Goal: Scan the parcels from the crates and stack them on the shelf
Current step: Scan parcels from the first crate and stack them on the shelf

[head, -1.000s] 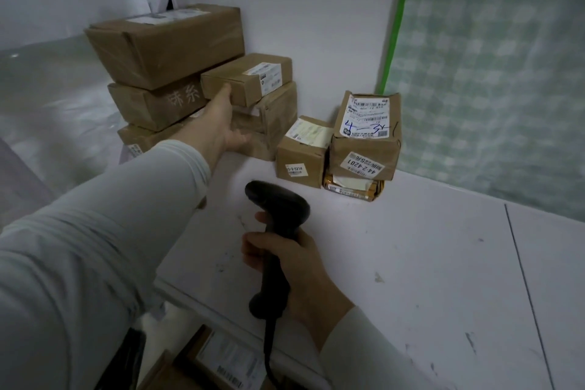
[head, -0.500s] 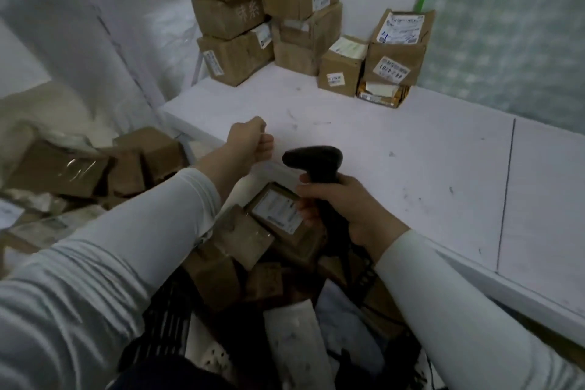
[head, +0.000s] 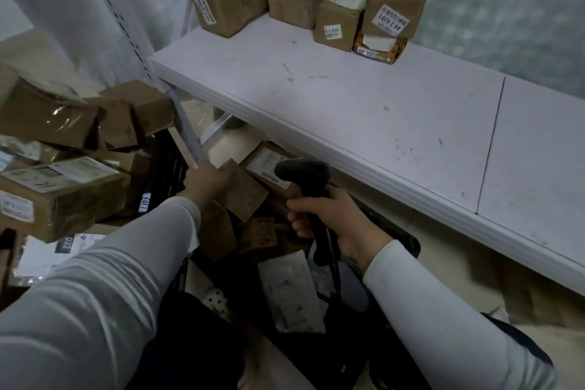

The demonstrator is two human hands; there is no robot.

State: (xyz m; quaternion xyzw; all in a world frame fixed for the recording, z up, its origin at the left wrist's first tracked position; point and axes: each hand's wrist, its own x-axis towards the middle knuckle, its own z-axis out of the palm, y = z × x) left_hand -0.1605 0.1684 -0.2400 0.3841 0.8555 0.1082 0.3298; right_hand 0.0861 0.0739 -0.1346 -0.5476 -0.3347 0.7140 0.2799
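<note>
Dim, cool, flat light. Tape glare on brown cardboard box [head: 53,114] at left. Shadow swallows black plastic crate [head: 166,165]. Blur on pale-grey left sleeve [head: 95,294]; edges bowed.

Here's the scuffed white shelf board [head: 364,111], its load all in the far left corner: a stack of brown cardboard boxes [head: 228,0], a small brown labelled carton [head: 338,22] just beside it, then a flat tan packet [head: 378,51] under a taller brown labelled box [head: 399,0].

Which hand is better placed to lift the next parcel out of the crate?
Left. The left hand is down at a parcel in the crate, though its grip is too blurred to judge. The right hand is wrapped round the scanner, so it is not free.
</note>
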